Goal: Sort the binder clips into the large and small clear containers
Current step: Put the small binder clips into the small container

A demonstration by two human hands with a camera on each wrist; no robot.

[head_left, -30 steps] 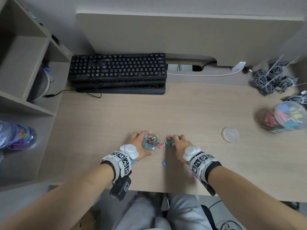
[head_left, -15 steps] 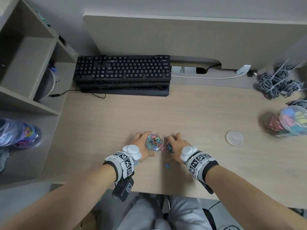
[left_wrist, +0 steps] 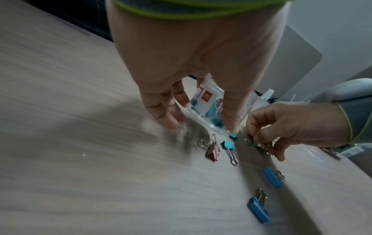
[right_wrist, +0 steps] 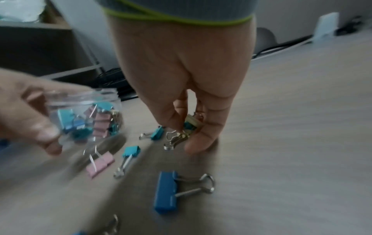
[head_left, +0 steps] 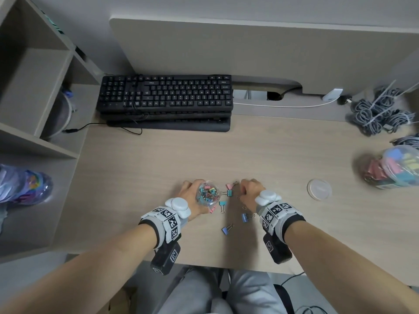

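Loose clips (head_left: 227, 229) right of small container (head_left: 208, 195)

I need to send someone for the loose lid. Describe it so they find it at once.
Start at the wooden desk and look right of the right hand, toward the large clear container of big clips at the desk's right edge. The lid lies flat on the desk between them, on its own. It is a clear round disc, unlike the coloured binder clips scattered between the hands.
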